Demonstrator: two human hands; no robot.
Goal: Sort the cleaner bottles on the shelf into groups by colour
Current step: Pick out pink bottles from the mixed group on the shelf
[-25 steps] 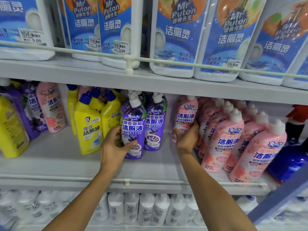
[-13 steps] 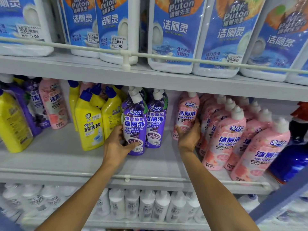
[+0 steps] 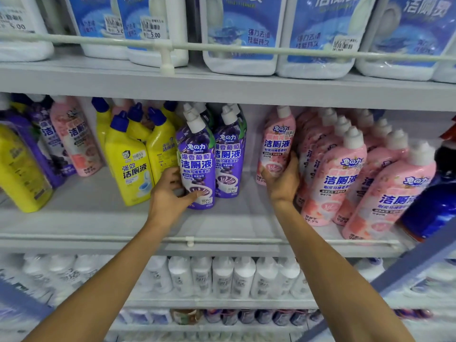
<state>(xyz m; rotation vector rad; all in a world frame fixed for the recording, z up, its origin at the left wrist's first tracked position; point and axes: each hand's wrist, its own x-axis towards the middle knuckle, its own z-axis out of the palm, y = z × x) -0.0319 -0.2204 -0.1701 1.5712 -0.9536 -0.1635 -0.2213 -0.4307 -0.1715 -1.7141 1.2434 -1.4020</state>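
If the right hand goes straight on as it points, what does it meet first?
The right hand grips a pink bottle, so that comes first; behind it the way looks free, though depth is unclear.

Item: two forearms (image 3: 118, 280), shown uncovered from wrist to lower frame edge. Left hand (image 3: 170, 193) and right hand (image 3: 283, 183): both shown bare. Upper arms are cut off by the frame.
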